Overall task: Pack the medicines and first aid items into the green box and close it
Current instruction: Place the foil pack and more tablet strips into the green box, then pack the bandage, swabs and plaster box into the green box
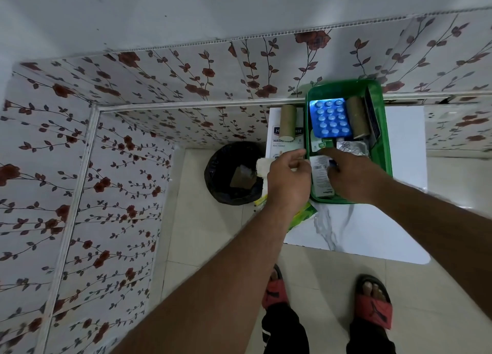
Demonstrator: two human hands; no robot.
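Note:
The open green box [387, 151] stands on a white marble-look table [359, 231]. Inside lie a blue blister pack [331, 119], a brown bandage roll [357, 116], a foil strip [351, 148] and white medicine cartons [320, 179]. My right hand [351, 175] reaches into the box's near end, fingers on a carton. My left hand [288, 175] hovers at the box's left wall, fingers pinched; whether it holds anything I cannot tell. Left of the box lie a plaster packet [281, 143] with a second brown roll [288, 120] on it, and a white gauze roll [262, 167].
A black-lined bin [234, 175] stands on the tiled floor left of the table. A green-yellow wrapper [302, 216] pokes out under my left wrist. Floral wall panels enclose the corner at the left and behind. My feet in red sandals stand below.

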